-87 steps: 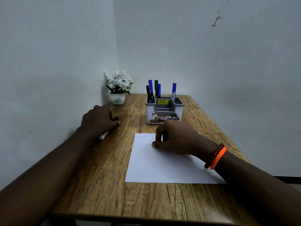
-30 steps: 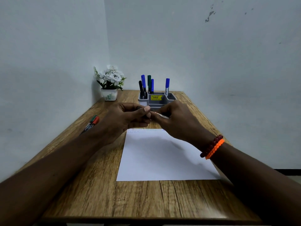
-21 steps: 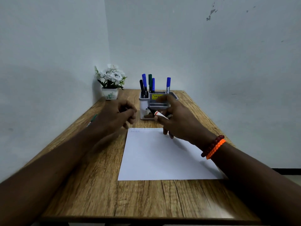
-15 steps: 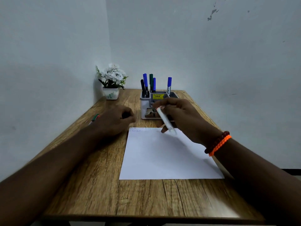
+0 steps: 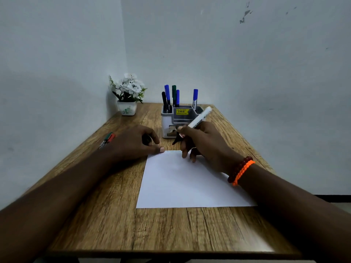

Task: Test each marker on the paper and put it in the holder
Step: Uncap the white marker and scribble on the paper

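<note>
A white sheet of paper (image 5: pixel 182 183) lies in the middle of the wooden table (image 5: pixel 106 215). My right hand (image 5: pixel 203 143) grips a white-barrelled marker (image 5: pixel 201 117) in a writing hold, its dark tip pointing down just beyond the paper's far edge. My left hand (image 5: pixel 135 143) rests on the table with its thumb on the paper's far left corner and curls round a small dark thing, apparently the marker's cap. A grey and white holder (image 5: pixel 180 120) with several blue, black and green markers stands behind the hands. Two loose markers (image 5: pixel 107 139) with green and red caps lie at the left.
A white pot of white flowers (image 5: pixel 128 95) stands in the far left corner against the wall. Walls close the table in on the left and at the back. Orange and dark red bracelets (image 5: pixel 241 170) circle my right wrist.
My hands pulled the marker's cap off between them. My left hand dropped to the paper's corner, and my right hand turned the marker tip down toward the paper's far edge.
</note>
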A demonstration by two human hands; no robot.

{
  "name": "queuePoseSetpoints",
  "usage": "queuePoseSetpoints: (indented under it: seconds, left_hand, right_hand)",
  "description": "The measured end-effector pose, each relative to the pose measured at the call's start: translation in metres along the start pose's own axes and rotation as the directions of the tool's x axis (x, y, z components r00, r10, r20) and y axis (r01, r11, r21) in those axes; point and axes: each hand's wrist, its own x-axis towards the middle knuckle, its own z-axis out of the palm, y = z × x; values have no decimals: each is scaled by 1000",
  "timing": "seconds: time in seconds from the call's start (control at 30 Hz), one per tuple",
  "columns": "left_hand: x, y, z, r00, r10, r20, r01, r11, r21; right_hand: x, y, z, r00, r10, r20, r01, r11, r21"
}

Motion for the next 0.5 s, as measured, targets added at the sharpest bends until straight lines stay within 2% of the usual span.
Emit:
queuePoseSetpoints:
  seconds: [0.1, 0.27, 0.5]
  left_hand:
    - [1, -1, 0, 1000, 3, 2, -3, 1000, 2]
    - [2, -1, 0, 1000, 9, -3, -9, 1000, 11]
    - [2, -1, 1, 1000, 8, -1, -8, 1000, 8]
  right_hand:
    - [-2, 5, 5, 999, 43, -34, -43, 999, -10]
    - [-3, 8, 8, 995, 25, -99, -30, 998, -52]
    - [-3, 10, 9, 996, -5, -86, -9, 988, -156]
